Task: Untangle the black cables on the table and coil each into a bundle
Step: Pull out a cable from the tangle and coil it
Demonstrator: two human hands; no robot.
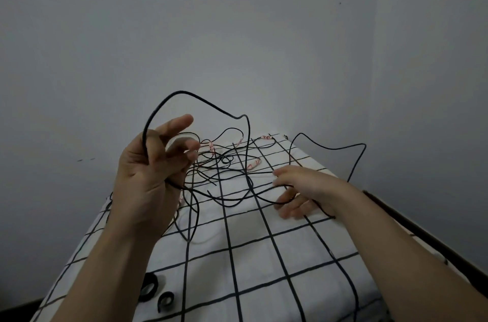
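— Gripping anything, the raised left hand (155,163)?
— One black cable (184,92), looped above its curled fingers.
— And the right hand (298,189)?
— Fingers spread low among the tangled cables (248,179) on the checked tablecloth (264,255); whether it pinches a strand is unclear.

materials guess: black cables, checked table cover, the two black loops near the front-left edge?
Cables: thin, matte black jacket, probably rubber or PVC; they hold springy arcs in the air. Cover: woven cloth, white with black grid, matte; it wrinkles and drapes over the edge. Loops: flat curled black strips, maybe hook-and-loop ties; too dim to be sure.
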